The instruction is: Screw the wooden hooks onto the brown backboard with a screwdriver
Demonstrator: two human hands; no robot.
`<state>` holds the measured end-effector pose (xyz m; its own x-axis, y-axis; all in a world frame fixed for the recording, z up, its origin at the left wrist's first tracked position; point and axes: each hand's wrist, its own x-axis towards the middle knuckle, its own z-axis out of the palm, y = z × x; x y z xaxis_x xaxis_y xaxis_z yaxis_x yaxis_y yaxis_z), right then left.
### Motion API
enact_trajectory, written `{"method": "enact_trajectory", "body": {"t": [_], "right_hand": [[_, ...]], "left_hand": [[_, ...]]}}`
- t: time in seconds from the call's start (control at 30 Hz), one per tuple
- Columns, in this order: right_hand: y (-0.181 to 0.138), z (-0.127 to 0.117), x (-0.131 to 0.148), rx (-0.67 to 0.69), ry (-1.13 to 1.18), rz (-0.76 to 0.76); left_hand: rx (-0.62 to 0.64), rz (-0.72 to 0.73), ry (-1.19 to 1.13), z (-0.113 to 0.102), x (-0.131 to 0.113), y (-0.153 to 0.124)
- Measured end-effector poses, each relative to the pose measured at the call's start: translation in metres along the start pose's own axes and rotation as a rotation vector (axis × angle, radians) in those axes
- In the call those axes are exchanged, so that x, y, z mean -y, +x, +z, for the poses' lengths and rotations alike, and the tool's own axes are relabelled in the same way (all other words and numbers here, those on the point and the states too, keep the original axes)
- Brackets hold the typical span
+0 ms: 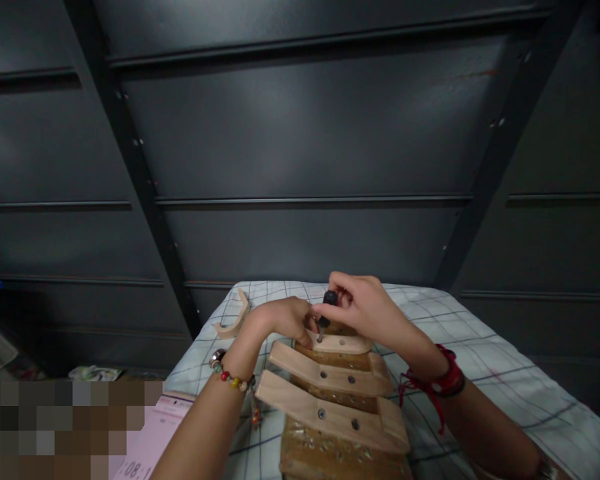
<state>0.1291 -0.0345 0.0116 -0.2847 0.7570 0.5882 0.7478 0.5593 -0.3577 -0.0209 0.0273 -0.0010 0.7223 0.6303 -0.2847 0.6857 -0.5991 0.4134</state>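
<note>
A wooden frame (330, 427) with three pale cross slats lies on a checked white cloth (505, 373). My right hand (370, 310) is closed on a small black-handled screwdriver (326, 313), whose tip stands in a hole of the far slat (343, 343). Beside the tool, my left hand (280, 320) pinches the left end of that slat, fingers bent. A beaded bracelet is on my left wrist and a red cord on my right.
A curved wooden piece (235, 320) lies on the cloth at the far left. A pink sheet (155, 433) sits at the lower left. Dark metal shelving (300, 153) rises right behind the cloth-covered surface.
</note>
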Motion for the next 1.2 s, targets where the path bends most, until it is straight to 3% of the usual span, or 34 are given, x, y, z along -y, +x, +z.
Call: {"method": "enact_trajectory", "body": {"t": [0.23, 0.53, 0.87, 1.0, 1.2], "right_hand": [[0.001, 0.013, -0.013, -0.071, -0.14, 0.005], [-0.005, -0.006, -0.007, 0.169, -0.057, -0.217], [0.001, 0.004, -0.001, -0.029, -0.095, 0.046], [-0.001, 0.009, -0.002, -0.06, -0.205, 0.0], [-0.001, 0.017, -0.009, -0.065, -0.102, -0.102]], "left_hand": [[0.019, 0.039, -0.015, 0.0, 0.001, 0.002], [0.029, 0.048, -0.024, 0.001, 0.002, 0.003], [0.012, 0.008, -0.028, 0.0, -0.002, -0.001], [0.002, -0.002, -0.018, 0.0, -0.002, -0.001], [0.01, 0.038, -0.008, 0.001, 0.001, 0.002]]}}
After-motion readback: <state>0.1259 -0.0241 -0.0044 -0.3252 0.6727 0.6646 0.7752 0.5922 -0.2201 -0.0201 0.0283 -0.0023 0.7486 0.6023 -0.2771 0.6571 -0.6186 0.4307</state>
